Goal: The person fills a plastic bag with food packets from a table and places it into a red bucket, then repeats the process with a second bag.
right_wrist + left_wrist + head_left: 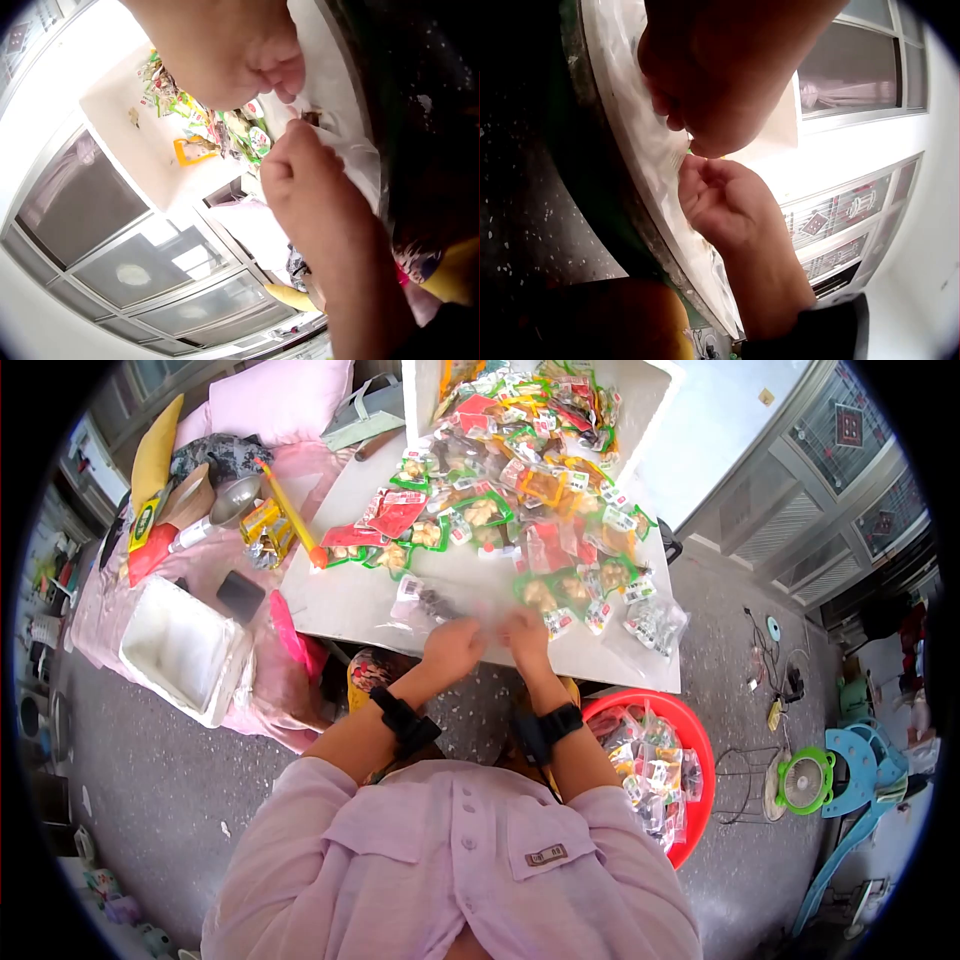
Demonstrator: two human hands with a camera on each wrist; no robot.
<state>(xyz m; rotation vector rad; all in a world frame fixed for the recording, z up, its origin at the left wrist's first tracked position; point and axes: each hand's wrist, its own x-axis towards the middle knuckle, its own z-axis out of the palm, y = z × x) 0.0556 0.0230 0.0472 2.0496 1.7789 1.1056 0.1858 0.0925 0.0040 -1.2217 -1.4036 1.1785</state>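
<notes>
Both hands meet close together over the near edge of the white table [350, 600]. My left hand [455, 647] has curled fingers at a clear plastic bag [425, 603] with dark contents, and seems to pinch its near end. In the right wrist view, a dark piece [311, 118] shows just beyond the left fingertips. My right hand [523, 638] also has bent fingers, its tips right beside the left ones in the left wrist view. What the right fingertips hold I cannot tell; the spot between the hands is blurred.
Many small snack packets [480, 510] spread over the table from a white foam box [645, 420]. Another clear bag [655, 622] lies at the right edge. A red basin [705, 760] of packets stands below right. At left are an empty foam box [180, 645] and a yellow-orange stick [290, 510].
</notes>
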